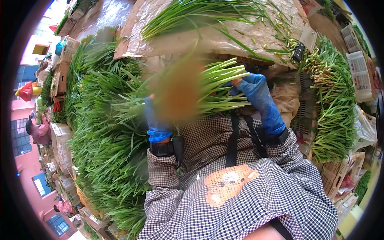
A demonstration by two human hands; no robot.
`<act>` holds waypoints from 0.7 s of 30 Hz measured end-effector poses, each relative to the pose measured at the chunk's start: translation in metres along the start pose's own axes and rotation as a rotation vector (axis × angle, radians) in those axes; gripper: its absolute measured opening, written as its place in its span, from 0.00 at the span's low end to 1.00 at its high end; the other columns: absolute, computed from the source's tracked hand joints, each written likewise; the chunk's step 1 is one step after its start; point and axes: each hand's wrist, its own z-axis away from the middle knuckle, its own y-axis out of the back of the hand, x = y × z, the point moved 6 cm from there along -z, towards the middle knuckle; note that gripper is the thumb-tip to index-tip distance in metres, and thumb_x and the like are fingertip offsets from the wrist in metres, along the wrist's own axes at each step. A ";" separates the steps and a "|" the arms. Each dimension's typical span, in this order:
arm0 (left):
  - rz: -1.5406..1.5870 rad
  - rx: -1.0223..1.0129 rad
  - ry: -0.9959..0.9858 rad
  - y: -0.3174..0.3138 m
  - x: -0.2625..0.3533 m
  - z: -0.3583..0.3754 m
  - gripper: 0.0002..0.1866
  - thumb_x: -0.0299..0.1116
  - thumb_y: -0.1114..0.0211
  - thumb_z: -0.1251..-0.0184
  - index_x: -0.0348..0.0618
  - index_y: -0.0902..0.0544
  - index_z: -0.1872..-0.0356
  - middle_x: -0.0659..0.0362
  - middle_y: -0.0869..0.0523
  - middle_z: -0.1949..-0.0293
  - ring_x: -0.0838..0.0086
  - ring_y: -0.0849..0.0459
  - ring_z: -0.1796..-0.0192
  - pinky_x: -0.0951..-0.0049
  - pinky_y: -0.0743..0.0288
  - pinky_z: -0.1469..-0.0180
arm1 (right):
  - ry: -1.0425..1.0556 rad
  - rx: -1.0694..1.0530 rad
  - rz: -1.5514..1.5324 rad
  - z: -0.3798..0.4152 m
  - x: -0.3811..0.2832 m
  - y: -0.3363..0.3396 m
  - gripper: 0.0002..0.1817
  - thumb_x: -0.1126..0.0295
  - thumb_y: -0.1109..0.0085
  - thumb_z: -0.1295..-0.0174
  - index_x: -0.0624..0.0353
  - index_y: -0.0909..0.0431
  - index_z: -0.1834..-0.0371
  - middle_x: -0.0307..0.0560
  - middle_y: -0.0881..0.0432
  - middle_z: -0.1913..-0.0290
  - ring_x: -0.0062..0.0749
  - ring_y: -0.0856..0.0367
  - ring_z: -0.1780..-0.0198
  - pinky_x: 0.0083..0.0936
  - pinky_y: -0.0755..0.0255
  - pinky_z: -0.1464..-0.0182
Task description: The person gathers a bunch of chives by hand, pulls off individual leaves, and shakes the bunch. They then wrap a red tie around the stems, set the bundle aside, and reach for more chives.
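A bunch of garlic chives (220, 86) is held crosswise in front of my chest, its pale cut stems to the right and its green leaves to the left. My right hand (254, 88), in a torn blue glove with bare fingertips showing, is closed on the stem end. My left hand (154, 116), also blue-gloved, is closed at the leafy side. A brown blurred smudge covers the middle of the bunch and part of the left fingers. Loose chives (200, 18) lie across the plastic-covered board (160, 48) ahead.
A large heap of chives (108, 140) rises at my left. On the board's right edge rests a knife (306, 42) with a black handle, beside trimmed scraps. More stacked chives (334, 104) stand at right near plastic crates (358, 68). Another person (40, 130) is at far left.
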 end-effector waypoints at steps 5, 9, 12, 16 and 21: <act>0.817 -0.117 0.312 -0.021 0.007 0.008 0.18 0.38 0.42 0.39 0.36 0.24 0.52 0.49 0.17 0.56 0.61 0.17 0.58 0.62 0.23 0.51 | -0.045 -0.087 0.209 -0.007 -0.005 -0.015 0.13 0.68 0.33 0.45 0.63 0.17 0.60 0.42 0.15 0.66 0.15 0.22 0.66 0.17 0.26 0.64; -0.550 -0.035 -0.253 -0.002 0.011 0.003 0.19 0.38 0.42 0.39 0.35 0.24 0.52 0.49 0.18 0.56 0.60 0.17 0.58 0.62 0.23 0.51 | 0.071 -0.030 0.275 -0.017 0.007 -0.014 0.13 0.72 0.32 0.47 0.63 0.18 0.59 0.41 0.15 0.65 0.16 0.21 0.66 0.19 0.24 0.63; 0.074 0.044 0.052 0.022 -0.024 -0.007 0.19 0.38 0.42 0.39 0.35 0.24 0.52 0.49 0.18 0.55 0.60 0.18 0.57 0.62 0.23 0.51 | 0.024 -0.017 0.268 -0.015 0.017 -0.001 0.12 0.72 0.33 0.47 0.62 0.17 0.59 0.42 0.15 0.65 0.18 0.20 0.67 0.20 0.23 0.63; -0.355 0.026 -0.117 0.009 0.005 0.001 0.19 0.38 0.42 0.39 0.35 0.24 0.52 0.48 0.18 0.55 0.60 0.18 0.57 0.62 0.23 0.50 | 0.048 0.039 0.373 -0.015 0.041 0.058 0.09 0.70 0.35 0.48 0.62 0.18 0.66 0.42 0.17 0.70 0.22 0.21 0.71 0.22 0.25 0.68; 0.039 0.068 0.089 0.003 0.006 0.003 0.18 0.38 0.42 0.39 0.36 0.23 0.52 0.49 0.17 0.56 0.60 0.17 0.58 0.61 0.22 0.51 | 0.186 0.101 1.116 0.004 0.055 0.104 0.09 0.62 0.40 0.51 0.55 0.20 0.75 0.50 0.19 0.70 0.49 0.20 0.69 0.36 0.26 0.67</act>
